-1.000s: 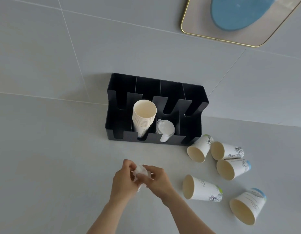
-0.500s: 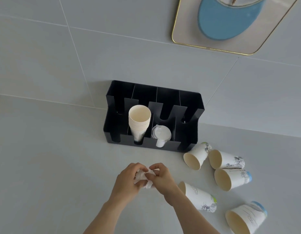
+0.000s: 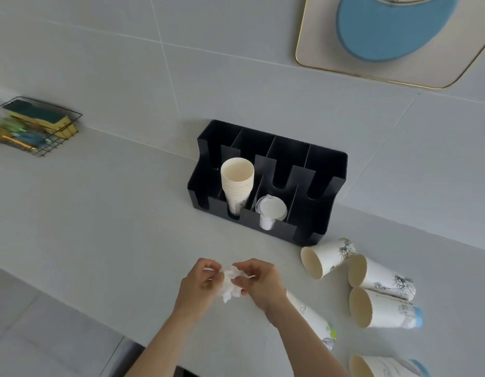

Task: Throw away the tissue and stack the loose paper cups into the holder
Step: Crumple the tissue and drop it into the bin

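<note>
A crumpled white tissue (image 3: 231, 283) is pinched between my left hand (image 3: 198, 284) and my right hand (image 3: 261, 282), above the grey counter in front of the holder. The black cup holder (image 3: 328, 175) stands against the wall. One of its slots holds a stack of paper cups (image 3: 237, 186), and the slot beside it holds white lids (image 3: 271, 210). Several loose paper cups lie on their sides to the right: one (image 3: 327, 257) by the holder's corner, two (image 3: 382, 276) (image 3: 382, 308) further right, one (image 3: 314, 319) partly under my right forearm, one (image 3: 385, 367) at the bottom edge.
A wire basket (image 3: 42, 131) with sponges and cutlery sits at the far left against the wall. A gold-rimmed panel (image 3: 399, 74) with a blue shape hangs on the wall at upper right. The counter's front edge runs diagonally at lower left.
The view has swung left and down, bringing the wire basket into sight. Both hands stay together on the tissue and keep working it; the cups have not moved.
</note>
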`<state>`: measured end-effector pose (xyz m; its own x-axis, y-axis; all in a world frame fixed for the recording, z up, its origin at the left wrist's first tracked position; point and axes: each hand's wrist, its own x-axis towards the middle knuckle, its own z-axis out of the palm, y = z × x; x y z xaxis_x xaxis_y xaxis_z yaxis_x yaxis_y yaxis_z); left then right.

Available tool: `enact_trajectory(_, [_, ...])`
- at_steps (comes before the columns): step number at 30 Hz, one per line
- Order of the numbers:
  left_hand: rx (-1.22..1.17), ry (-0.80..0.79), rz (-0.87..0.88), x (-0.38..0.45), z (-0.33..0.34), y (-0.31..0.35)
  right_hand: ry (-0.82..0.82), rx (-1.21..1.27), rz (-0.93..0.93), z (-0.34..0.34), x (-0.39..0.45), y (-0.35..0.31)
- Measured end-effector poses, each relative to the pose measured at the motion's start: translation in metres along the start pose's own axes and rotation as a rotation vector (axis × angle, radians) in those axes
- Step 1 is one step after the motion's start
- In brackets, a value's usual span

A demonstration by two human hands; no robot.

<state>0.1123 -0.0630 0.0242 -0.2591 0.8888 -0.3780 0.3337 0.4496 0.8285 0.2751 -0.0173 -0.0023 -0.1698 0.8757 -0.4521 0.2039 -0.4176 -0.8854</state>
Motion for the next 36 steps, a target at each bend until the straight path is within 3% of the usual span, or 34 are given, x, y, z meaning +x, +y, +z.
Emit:
enact_trajectory(4, [0.081,-0.047,0.051,-0.027,-0.019,-0.017,-0.073,0.026,0.032,0.019,-0.004,0.003])
enact_trajectory(14, [0.183,0.261,0.010,-0.055,-0.082,-0.068,-0.464,0.011,0.077,0.103,-0.018,-0.010])
enact_trajectory(28, [0.024,0.459,-0.251,-0.105,-0.205,-0.215,-0.514,-0.490,-0.046,0.308,-0.056,0.023])
enact_trajectory(36, [0.044,0.434,-0.383,-0.106,-0.193,-0.320,-0.514,-0.657,0.038,0.366,-0.054,0.107])
